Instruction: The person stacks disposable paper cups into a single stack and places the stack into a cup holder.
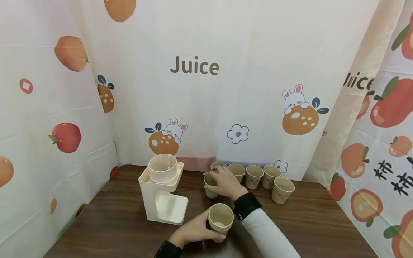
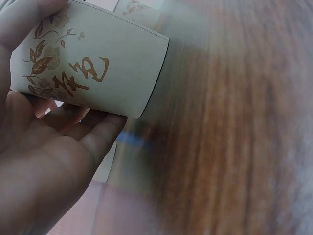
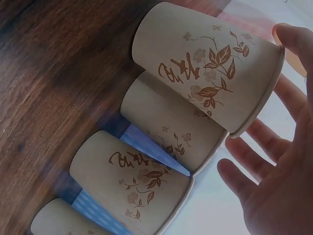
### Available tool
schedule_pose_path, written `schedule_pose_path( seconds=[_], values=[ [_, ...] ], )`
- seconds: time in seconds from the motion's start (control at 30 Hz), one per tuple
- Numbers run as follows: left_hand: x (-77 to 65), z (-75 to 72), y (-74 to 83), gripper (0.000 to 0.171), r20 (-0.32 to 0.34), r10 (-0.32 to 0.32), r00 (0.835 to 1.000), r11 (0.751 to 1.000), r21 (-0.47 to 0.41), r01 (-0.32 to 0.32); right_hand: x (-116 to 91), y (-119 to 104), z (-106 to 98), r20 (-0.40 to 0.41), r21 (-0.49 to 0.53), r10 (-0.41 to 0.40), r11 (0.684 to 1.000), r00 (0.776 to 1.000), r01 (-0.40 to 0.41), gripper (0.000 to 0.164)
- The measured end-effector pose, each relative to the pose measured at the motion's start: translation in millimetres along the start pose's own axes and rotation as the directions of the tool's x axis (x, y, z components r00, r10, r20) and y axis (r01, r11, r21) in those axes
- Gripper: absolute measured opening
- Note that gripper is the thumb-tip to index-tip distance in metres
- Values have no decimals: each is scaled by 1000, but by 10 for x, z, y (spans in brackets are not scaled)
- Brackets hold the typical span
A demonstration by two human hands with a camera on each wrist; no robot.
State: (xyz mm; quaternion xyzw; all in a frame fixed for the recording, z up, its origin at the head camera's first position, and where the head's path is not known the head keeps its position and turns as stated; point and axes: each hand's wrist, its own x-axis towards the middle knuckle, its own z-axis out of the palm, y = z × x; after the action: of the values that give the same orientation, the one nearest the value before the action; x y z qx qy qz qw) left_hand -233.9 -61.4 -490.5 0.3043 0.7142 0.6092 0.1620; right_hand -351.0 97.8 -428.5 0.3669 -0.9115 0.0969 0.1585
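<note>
My left hand (image 1: 201, 227) grips a short stack of beige paper cups (image 1: 221, 215) near the front of the table. In the left wrist view, the thumb and fingers wrap the outer paper cup (image 2: 98, 58), printed with brown leaves and characters. Farther back, my right hand (image 1: 224, 182) reaches over another paper cup (image 1: 211, 193), thumb and fingers about its rim. In the right wrist view this leaf-printed paper cup (image 3: 205, 68) has the thumb (image 3: 293, 39) at its rim, an index finger partly hidden behind it, and the other fingers spread loosely.
Several more paper cups (image 1: 254, 177) stand in a row along the back, with one paper cup (image 1: 283, 190) slightly forward at the right. A white juicer-like stand (image 1: 151, 200) with a round top cup (image 1: 162, 168) sits left on the dark wood table (image 1: 106, 222). Printed curtains (image 1: 206, 96) border the table.
</note>
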Motion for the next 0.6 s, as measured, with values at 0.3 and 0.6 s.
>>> schedule_pose_path(
  seconds=[0.3,0.6],
  values=[
    [-8,-9,6,70,5,-36,999,999,-11,36,27,-35,2,49,4,11,1000,999,-11,44],
    [-6,-9,-2,71,1,-30,1000,1000,3,30,27,-46,-2,61,43,5,999,998,-8,43]
  ],
)
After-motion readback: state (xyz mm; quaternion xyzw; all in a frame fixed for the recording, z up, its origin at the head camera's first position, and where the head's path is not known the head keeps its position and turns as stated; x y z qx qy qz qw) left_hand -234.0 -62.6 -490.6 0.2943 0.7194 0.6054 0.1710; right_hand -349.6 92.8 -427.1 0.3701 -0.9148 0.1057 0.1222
